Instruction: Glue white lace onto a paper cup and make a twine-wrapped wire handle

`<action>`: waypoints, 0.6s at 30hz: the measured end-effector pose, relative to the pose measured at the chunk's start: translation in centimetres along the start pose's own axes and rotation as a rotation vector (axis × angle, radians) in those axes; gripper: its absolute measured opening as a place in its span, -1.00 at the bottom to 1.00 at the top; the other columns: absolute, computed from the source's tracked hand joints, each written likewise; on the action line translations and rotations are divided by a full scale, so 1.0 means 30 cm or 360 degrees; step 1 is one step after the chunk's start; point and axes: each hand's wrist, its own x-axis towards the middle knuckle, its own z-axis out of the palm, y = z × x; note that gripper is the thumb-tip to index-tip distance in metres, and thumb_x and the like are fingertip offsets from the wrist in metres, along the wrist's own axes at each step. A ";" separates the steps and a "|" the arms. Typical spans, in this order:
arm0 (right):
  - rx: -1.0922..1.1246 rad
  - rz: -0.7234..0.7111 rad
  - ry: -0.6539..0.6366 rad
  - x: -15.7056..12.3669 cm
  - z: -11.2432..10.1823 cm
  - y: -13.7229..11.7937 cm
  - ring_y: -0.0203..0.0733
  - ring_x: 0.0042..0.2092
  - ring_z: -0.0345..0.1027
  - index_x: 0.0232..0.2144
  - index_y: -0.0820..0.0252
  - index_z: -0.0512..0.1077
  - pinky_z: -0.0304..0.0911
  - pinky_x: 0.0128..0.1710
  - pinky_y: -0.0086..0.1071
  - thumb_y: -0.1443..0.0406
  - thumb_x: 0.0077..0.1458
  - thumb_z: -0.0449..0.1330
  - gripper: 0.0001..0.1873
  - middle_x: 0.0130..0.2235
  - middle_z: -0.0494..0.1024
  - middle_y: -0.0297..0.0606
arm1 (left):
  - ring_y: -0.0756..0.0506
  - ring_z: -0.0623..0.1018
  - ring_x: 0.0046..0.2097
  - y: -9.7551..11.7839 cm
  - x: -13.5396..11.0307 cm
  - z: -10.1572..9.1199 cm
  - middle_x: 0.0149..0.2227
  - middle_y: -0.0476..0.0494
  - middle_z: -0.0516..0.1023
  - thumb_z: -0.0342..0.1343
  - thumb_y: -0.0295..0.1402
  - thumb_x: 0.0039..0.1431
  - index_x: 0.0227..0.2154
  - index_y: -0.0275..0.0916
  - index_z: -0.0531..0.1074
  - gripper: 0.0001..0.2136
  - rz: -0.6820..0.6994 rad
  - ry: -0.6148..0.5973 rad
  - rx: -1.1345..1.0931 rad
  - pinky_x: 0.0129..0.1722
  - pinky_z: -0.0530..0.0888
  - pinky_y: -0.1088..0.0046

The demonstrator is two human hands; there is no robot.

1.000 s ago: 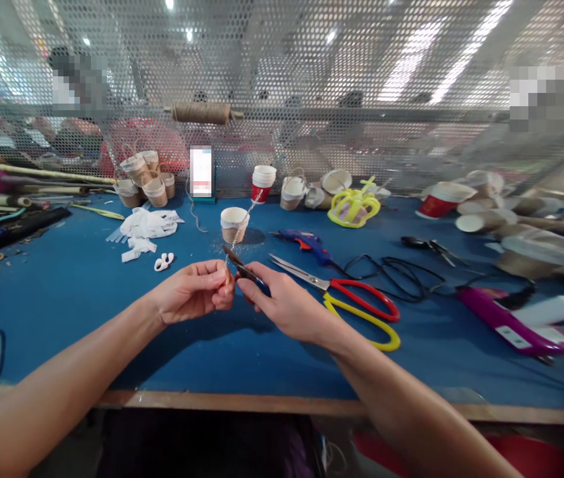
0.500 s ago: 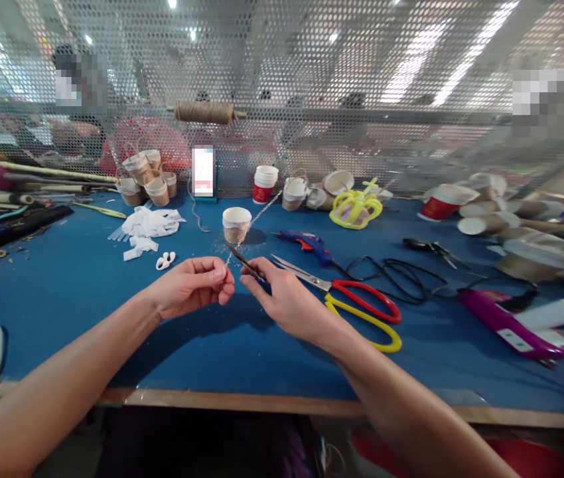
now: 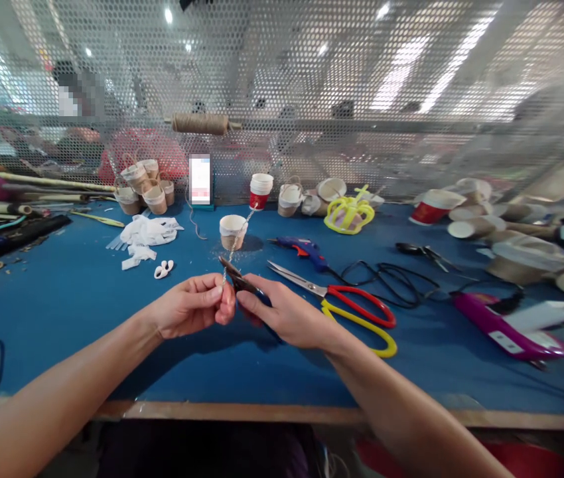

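Note:
My left hand (image 3: pixel 193 307) is closed in a pinch on a thin twine strand (image 3: pixel 240 232) that runs up and away toward the cups at the back. My right hand (image 3: pixel 282 312) is closed on small dark scissors (image 3: pixel 235 275), whose blades meet the twine just above my left fingertips. Both hands hover over the blue table (image 3: pixel 87 299). A paper cup wrapped in twine (image 3: pixel 233 232) stands just behind the hands.
Large red-and-yellow scissors (image 3: pixel 356 309) lie right of my right hand, with a blue glue gun (image 3: pixel 302 247) and black cord behind. White scraps (image 3: pixel 145 232), cup clusters (image 3: pixel 145 186), a yellow crown shape (image 3: pixel 350 212), a twine spool (image 3: pixel 200 123) on the mesh wall.
The small scissors' blades have come back against the twine by my left fingertips. Both hands sit slightly lower in the picture; the view has shifted a little.

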 end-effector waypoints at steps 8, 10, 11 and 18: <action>-0.0277 -0.0059 -0.0190 0.013 -0.004 0.034 -0.13 -0.20 0.37 -0.14 0.24 0.33 0.22 -0.20 -0.26 0.19 0.17 -0.05 -0.68 -0.20 0.50 -0.12 | -0.02 0.47 -0.29 0.127 -0.005 -0.124 -0.36 -0.10 0.54 0.13 -0.27 0.03 -0.35 -0.25 0.50 -0.83 -0.0165 0.0393 0.1143 -0.20 0.35 0.40; -0.0282 -0.0056 -0.0226 0.012 -0.002 0.033 -0.12 -0.19 0.38 -0.12 0.25 0.33 0.23 -0.20 -0.25 0.18 0.17 -0.05 -0.67 -0.19 0.51 -0.11 | -0.03 0.48 -0.25 0.122 0.009 -0.112 -0.31 -0.14 0.54 0.11 -0.26 0.05 -0.30 -0.26 0.48 -0.79 0.0049 0.0461 0.0903 -0.19 0.36 0.38; -0.0277 -0.0060 -0.0238 0.011 -0.001 0.032 -0.11 -0.18 0.38 -0.12 0.25 0.33 0.23 -0.19 -0.24 0.18 0.16 -0.04 -0.66 -0.17 0.50 -0.11 | -0.03 0.48 -0.26 0.114 0.017 -0.098 -0.32 -0.15 0.54 0.13 -0.27 0.03 -0.31 -0.28 0.48 -0.79 0.0094 0.0443 0.0805 -0.21 0.36 0.38; -0.0189 -0.0003 -0.0194 0.001 -0.016 0.022 -0.09 -0.10 0.35 -0.06 0.24 0.31 0.21 -0.11 -0.21 0.16 0.15 -0.02 -0.63 -0.09 0.47 -0.11 | 0.06 0.43 -0.45 0.116 0.034 -0.024 -0.57 0.04 0.38 0.18 -0.30 -0.03 -0.53 -0.30 0.37 -0.83 0.0433 0.0611 0.0449 -0.36 0.36 0.49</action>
